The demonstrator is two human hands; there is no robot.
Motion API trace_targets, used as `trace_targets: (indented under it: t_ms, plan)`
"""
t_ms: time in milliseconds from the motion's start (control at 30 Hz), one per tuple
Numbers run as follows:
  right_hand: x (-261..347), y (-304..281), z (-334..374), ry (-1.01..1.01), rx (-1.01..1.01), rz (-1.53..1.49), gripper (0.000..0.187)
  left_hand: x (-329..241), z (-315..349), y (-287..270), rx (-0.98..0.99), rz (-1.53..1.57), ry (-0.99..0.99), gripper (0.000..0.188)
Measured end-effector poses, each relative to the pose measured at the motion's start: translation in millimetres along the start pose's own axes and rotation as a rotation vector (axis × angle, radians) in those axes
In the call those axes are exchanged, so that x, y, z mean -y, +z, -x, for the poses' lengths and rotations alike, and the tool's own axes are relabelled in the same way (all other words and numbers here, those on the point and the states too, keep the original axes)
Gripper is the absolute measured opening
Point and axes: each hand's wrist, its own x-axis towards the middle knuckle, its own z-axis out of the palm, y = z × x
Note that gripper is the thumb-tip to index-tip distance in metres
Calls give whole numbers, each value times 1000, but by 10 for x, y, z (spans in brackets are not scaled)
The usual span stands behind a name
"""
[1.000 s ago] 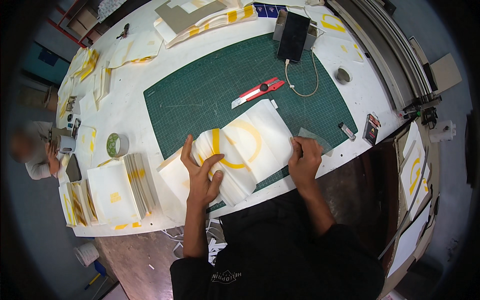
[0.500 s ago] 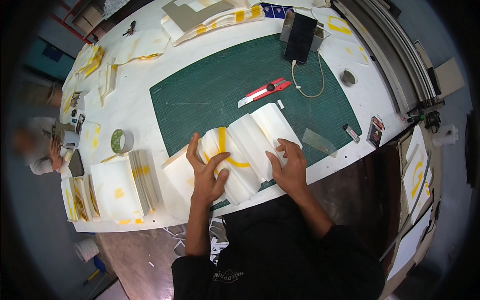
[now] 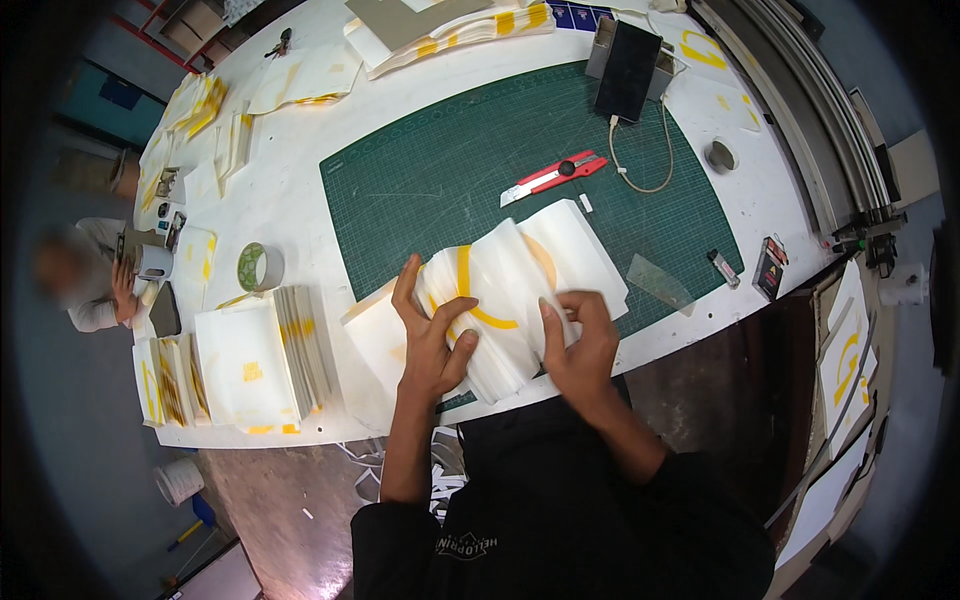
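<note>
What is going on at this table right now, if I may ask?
A person is handling folded white sheets with yellow print, which lie partly on a green cutting mat. Their left hand is spread over the folds, and the right hand is at the folds farther right; whether it pinches any is unclear. A red snap-off cutter lies on the mat beyond the sheets.

My shirt: black, lower middle of the frame
My print: pale grey lettering and angular outline, left of bottom centre
My sleeves: black and short
My forearms: bare
My left hand and right hand: bare
</note>
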Motion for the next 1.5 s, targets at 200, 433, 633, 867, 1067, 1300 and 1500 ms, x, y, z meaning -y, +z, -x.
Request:
trace_targets:
  t_ms: [200,433,633,867,1067,1300,1500]
  plan:
    - [-323,-126,-163,318,111,-81,36,53,13,-16,-36,54,-1,34]
    - [83,74,104,-58,108,-114,26,54,17,-10,-21,55,26,36]
    - [264,156,192,-196,224,-257,20,69,16,37,-49,48,70,40]
    - [157,-75,138,-100,296,-291,23,36,2,20,5,-28,73,39]
    - [-208,-240,-49,-129,25,70,32,46,4,29,-17,-13,67,37]
    - [-720,-539,-263,157,63,336,40,49,-2,23,-14,-1,57,35]
    - [-569,-422,-231,78,-124,251,24,30,2,36,-9,-8,30,34]
